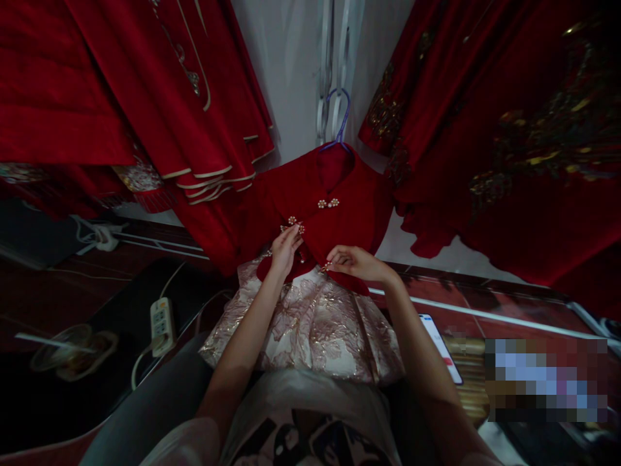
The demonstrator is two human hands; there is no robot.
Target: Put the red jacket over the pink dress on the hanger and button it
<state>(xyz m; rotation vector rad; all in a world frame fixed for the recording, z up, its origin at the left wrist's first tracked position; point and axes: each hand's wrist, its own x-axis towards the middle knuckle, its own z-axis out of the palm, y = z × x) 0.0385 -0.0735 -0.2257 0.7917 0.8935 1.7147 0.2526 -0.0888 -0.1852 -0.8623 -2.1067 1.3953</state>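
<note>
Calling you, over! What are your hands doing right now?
Left hand pinching the red jacket flap beside a pearl button. Right hand pinching the lower flap edge. Jacket hangs on blue hanger, over brocade skirt. Nothing blocking.

Both hands (286,249) (352,262) on red dress (339,223)

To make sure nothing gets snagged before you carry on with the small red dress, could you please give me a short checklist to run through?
1. Small red dress with a pink-and-gold brocade skirt hangs on the blue wire hanger: ok.
2. Upper pearl clasp looks joined: ok.
3. Lower pearl clasp, at the fingertips of the left hand, fastened: cannot tell.
4. Right hand pinches the red bodice edge firmly: ok.
5. Flat white-edged phone lies apart from the skirt: ok.
</note>
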